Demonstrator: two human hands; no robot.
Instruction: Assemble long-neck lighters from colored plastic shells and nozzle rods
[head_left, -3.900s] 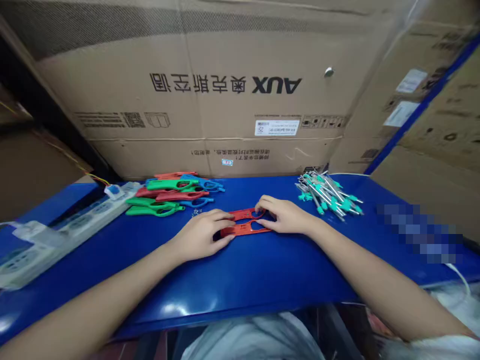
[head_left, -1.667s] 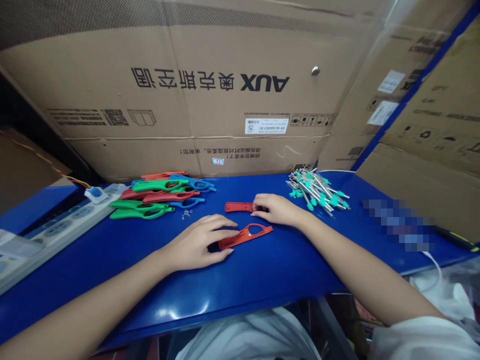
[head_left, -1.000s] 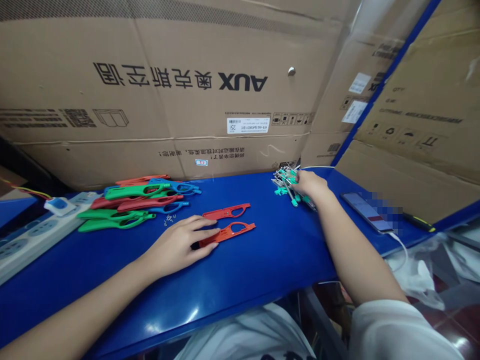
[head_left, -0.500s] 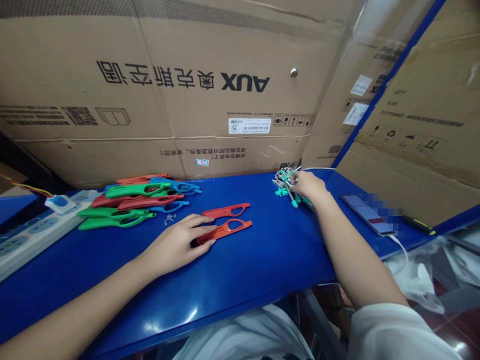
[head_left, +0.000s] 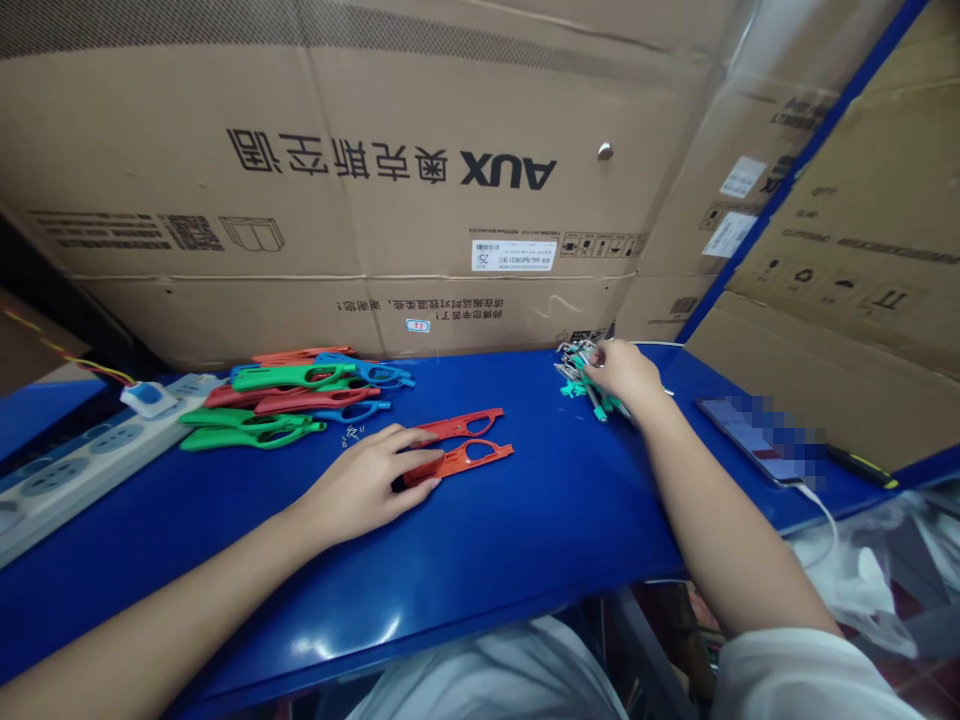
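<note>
My left hand (head_left: 379, 480) is on the blue tabletop, its thumb and fingers around the left end of an orange-red plastic shell half (head_left: 480, 457), like half of a long-nosed lighter casing. Its fingertips also reach a second red shell half (head_left: 480, 423) just behind. Both lie flat, noses to the right, and their left ends are hidden under the hand. Off to the right, my right hand (head_left: 628, 372) reaches into a heap of small teal and metal parts (head_left: 581, 380). Its fingers are pinched together; what is between them I cannot make out.
Green, red and blue casings (head_left: 292, 395) are piled on the left, beside a power strip (head_left: 112, 450). Tiny metal pieces (head_left: 351, 434) lie near the pile. A phone (head_left: 750, 440) on a cable lies right of my right arm. Cardboard (head_left: 360, 80) walls the back.
The view has shifted slightly, so everything sits a little further right. My right hand stays at the heap, and some teal parts there have moved slightly. My left hand keeps its place on the shells.
</note>
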